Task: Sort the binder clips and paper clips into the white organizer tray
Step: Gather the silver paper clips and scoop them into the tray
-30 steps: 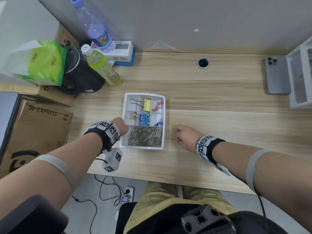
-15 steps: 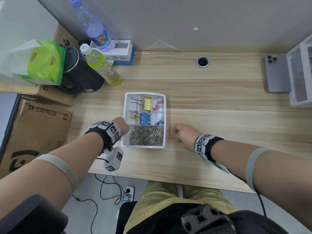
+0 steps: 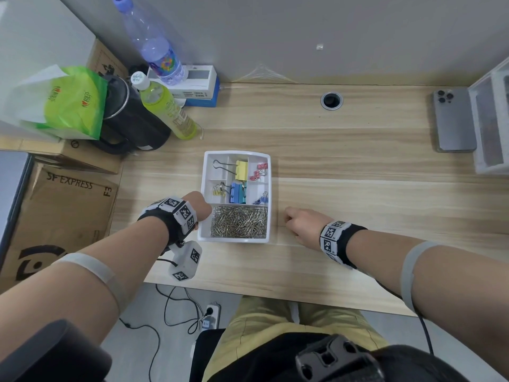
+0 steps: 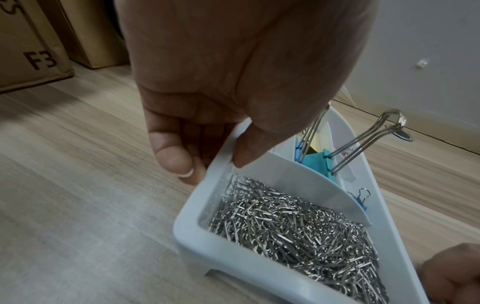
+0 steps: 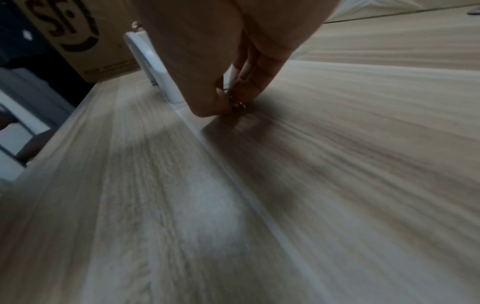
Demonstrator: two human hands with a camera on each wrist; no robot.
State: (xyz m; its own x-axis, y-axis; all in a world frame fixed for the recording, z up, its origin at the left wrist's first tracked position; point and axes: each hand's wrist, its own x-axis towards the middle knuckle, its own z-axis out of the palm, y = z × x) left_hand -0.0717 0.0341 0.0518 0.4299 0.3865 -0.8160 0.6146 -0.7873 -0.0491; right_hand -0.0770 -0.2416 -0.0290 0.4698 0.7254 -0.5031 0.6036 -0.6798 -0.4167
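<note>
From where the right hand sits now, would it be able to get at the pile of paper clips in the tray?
Probably yes. The right hand rests on the desk just beside the white tray, and the paper clips lie uncovered in its open near compartment. The left hand only grips the far rim. The right fingers seem already busy pinching something small.

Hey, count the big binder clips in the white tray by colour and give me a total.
Yellow binder clip: 1
Blue binder clip: 1
Teal binder clip: 1
Total: 3
</note>
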